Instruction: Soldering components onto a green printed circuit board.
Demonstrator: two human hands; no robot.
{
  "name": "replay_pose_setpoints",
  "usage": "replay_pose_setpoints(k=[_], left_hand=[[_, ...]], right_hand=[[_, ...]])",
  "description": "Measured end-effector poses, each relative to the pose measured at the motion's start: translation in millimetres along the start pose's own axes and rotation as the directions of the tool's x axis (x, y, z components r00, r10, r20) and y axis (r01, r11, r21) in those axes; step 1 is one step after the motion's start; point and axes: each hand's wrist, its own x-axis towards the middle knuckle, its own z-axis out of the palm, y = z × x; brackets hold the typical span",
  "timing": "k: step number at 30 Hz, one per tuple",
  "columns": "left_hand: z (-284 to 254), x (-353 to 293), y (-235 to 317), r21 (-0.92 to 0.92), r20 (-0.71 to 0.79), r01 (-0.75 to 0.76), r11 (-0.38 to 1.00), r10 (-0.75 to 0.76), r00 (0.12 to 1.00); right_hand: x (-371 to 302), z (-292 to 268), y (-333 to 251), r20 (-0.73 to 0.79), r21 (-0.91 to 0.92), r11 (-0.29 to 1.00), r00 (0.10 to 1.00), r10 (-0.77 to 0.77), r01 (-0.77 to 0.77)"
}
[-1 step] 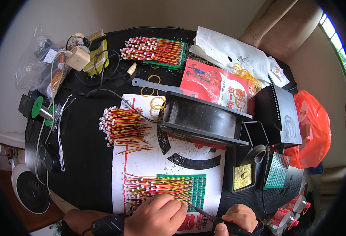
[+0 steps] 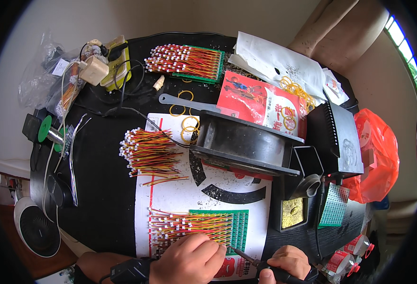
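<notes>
My right hand (image 2: pixel 289 263) is closed round the dark handle of a soldering iron (image 2: pixel 246 256). The iron's thin metal tip points left to the edge of a green circuit board (image 2: pixel 240 218). Rows of red, yellow and black wires (image 2: pixel 203 223) with white plugs lie across that board, their ends along its pads. Over the near part of these wires rests my left hand (image 2: pixel 189 259), fingers bent and pressed together close to the iron's tip. It seems to pinch a wire end there, mostly hidden by the fingers. A dark band is on my left wrist.
A black fan (image 2: pixel 246 142) stands mid-table. Right of it are an iron holder with a yellow sponge (image 2: pixel 293 214), a black soldering station (image 2: pixel 335 137) and a red bag (image 2: pixel 376 156). Loose wires (image 2: pixel 149 151) lie left; a wired board (image 2: pixel 189 64) lies far back. A solder spool (image 2: pixel 49 132) stands left.
</notes>
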Motion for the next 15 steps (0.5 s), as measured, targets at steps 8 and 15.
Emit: replay_pose_setpoints(k=[8,15], left_hand=[[1.4,-0.5,-1.1,0.003,-0.004,-0.005,1.0,0.005,1.0],[0.8,-1.6,-5.1,-0.012,0.03,-0.015,1.0,0.016,0.999]], right_hand=[[-11.5,-1.4,-14.4,-0.155,0.065,0.923,0.91,0.384,-0.379],[-11.1,1.5,-9.0,-0.191,0.091,0.988,0.971,0.142,-0.127]])
